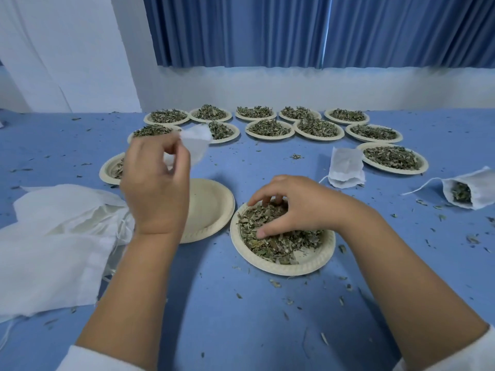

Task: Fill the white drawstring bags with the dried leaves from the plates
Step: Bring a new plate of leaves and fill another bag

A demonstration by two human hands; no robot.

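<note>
Long blue curtains (294, 28) hang at the back. Under them runs a low white wall (294, 87). A big blue table (214, 303) fills the front.

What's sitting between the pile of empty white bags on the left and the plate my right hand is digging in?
An empty paper plate, partly hidden behind the left hand, on the blue table; the head view shows it.

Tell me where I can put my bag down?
Bare table lies between the near plate and the flat bag, and on the near side of that plate. The far rows of plates are crowded; the bag pile fills the left.
</note>
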